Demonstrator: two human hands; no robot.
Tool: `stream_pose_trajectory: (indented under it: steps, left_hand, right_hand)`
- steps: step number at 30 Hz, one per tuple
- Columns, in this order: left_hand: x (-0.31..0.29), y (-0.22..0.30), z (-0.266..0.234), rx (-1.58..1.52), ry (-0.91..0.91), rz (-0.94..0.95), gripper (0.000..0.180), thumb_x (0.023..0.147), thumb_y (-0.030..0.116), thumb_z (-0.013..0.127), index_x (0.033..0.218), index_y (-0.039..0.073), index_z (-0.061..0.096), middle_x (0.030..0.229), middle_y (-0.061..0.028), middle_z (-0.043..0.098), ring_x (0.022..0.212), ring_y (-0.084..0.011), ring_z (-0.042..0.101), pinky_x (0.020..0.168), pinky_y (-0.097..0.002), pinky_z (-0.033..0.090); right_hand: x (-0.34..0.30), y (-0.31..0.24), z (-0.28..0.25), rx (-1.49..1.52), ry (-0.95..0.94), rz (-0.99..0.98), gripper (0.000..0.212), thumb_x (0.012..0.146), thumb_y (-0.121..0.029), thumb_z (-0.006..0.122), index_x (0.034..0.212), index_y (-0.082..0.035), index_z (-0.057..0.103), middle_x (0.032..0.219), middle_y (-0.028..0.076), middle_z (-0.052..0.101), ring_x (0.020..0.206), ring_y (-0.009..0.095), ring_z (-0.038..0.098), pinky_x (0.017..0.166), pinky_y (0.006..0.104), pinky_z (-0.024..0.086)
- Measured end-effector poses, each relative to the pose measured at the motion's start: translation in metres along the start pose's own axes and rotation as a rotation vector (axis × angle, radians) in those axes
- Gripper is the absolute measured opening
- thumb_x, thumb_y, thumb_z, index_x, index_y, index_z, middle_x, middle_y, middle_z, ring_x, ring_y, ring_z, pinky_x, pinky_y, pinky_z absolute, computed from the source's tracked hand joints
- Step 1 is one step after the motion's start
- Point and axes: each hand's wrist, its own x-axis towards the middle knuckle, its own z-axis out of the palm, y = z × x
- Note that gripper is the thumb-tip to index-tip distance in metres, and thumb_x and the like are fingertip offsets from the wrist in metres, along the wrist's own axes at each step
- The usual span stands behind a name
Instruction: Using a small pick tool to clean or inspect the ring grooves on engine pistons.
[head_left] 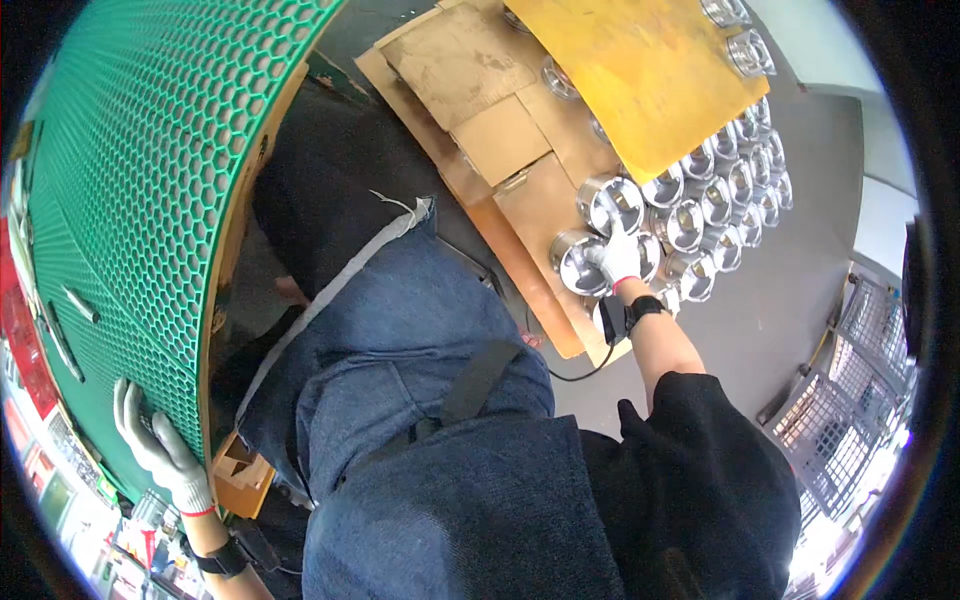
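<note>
My right hand [620, 257], in a white glove with a red cuff, reaches down among shiny metal pistons standing on a cardboard sheet. Its fingers grip at the walls of a piston [574, 262] on the near left of the group. Another piston [598, 196] stands just beyond the fingertips. The palm hides part of the piston beneath it. On the left, my gloved left hand [162, 452] rests at the edge of a green honeycomb mat [150, 250]. Its fingers are stretched out and apart, holding nothing.
An ochre sheet [650, 70] covers part of the piston rows, with a piston [750, 53] on top. Brown cardboard [460, 70] lies at the far side of the stack. Grey mesh crates [835, 425] stand on the right. A metal tool [80, 304] lies on the mat.
</note>
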Motion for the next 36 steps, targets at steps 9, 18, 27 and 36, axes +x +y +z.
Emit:
stream_pose_trajectory:
  steps: [9,18,27,36]
  left_hand:
    - [-0.001,-0.002,-0.004,-0.015,-0.021,0.005,0.042,0.086,0.006,0.048,0.127,-0.002,0.053,0.138,-0.0224,0.049,0.129,-0.0377,0.047,0.110,-0.0438,0.035]
    - [-0.002,0.018,-0.021,0.017,0.076,-0.002,0.041,0.078,0.010,0.064,0.118,0.002,0.060,0.126,-0.0186,0.058,0.123,-0.0385,0.051,0.106,-0.0476,0.038]
    - [-0.007,0.020,-0.050,-0.298,0.045,0.200,0.048,0.072,0.020,0.074,0.116,0.007,0.059,0.127,-0.0171,0.054,0.124,-0.0389,0.049,0.107,-0.0517,0.037]
    - [-0.114,-0.091,-0.063,-0.252,0.466,-0.263,0.045,0.071,0.011,0.075,0.114,0.005,0.062,0.123,-0.0164,0.058,0.118,-0.0364,0.054,0.101,-0.0445,0.044]
  right_hand:
    - [0.002,0.014,0.020,-0.214,0.189,-0.158,0.094,0.068,-0.016,0.072,0.150,-0.020,0.029,0.144,0.023,0.043,0.131,0.039,0.043,0.112,0.0415,0.033]
    - [-0.031,-0.063,-0.030,0.347,-0.197,-0.088,0.098,0.062,-0.007,0.075,0.147,-0.005,0.027,0.115,0.012,0.058,0.100,0.022,0.059,0.084,0.0356,0.051]
    - [-0.185,-0.159,-0.172,0.941,-0.347,-0.378,0.069,0.083,0.005,0.059,0.143,-0.009,0.029,0.122,0.016,0.057,0.101,0.024,0.065,0.077,0.0336,0.061]
    - [-0.338,-0.322,-0.277,0.887,-0.663,-0.395,0.050,0.100,-0.028,0.051,0.142,-0.005,0.034,0.124,0.018,0.057,0.110,0.029,0.062,0.088,0.0416,0.057]
